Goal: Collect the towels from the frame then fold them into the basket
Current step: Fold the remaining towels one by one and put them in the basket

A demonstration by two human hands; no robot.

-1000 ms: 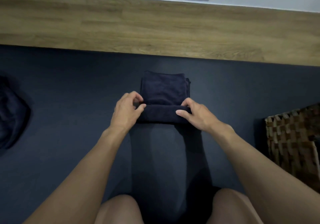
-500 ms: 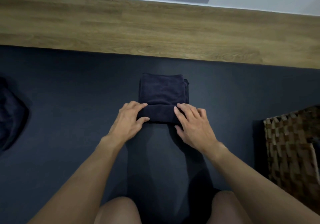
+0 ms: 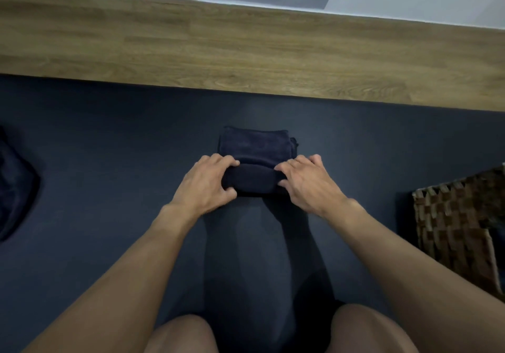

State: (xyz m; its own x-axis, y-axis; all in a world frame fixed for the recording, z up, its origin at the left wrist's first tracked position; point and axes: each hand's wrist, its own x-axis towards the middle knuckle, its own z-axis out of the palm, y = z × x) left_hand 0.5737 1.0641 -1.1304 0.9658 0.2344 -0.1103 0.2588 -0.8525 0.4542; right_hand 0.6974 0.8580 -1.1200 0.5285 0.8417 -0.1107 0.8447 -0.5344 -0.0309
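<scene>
Head view: left hand (image 3: 203,181) and right hand (image 3: 308,183) are clamping their grip round the ends of the towel (image 3: 254,150) roll, lying on the mat (image 3: 109,161) well left of the basket (image 3: 451,221). Roll is getting thicker than a second ago, flat part shrinking; likely nearing the basket drop.

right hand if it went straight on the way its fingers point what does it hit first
The right hand grips the rolled end of the navy towel; straight on, it would probably meet that towel's flat part first.
</scene>
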